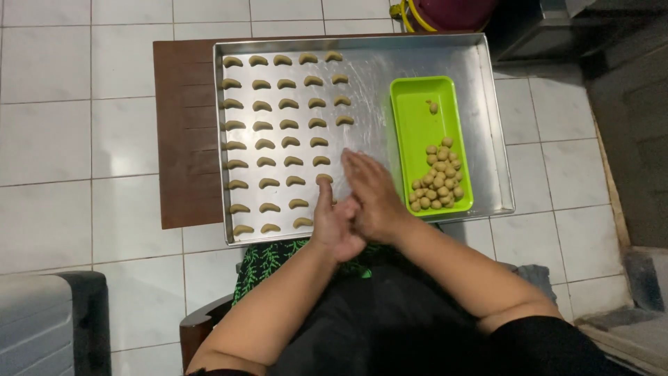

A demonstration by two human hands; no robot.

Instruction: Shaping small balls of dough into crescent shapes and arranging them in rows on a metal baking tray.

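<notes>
My left hand (332, 224) and my right hand (372, 191) are pressed palm to palm over the near edge of a metal baking tray (487, 125). Whether a piece of dough lies between the palms is hidden. Rows of small crescent-shaped dough pieces (289, 124) cover the tray's left half. One crescent (323, 178) lies just beyond my left fingertips. A bright green rectangular tray (417, 118) sits on the right side of the metal tray and holds several small dough balls (437, 179), plus one lone ball (433, 107) near its far end.
The baking tray rests on a low dark brown wooden board (182, 139) over a white tiled floor (69, 104). A dark red object with a yellow cord (431, 10) stands beyond the tray. A grey container (35, 324) is at my lower left.
</notes>
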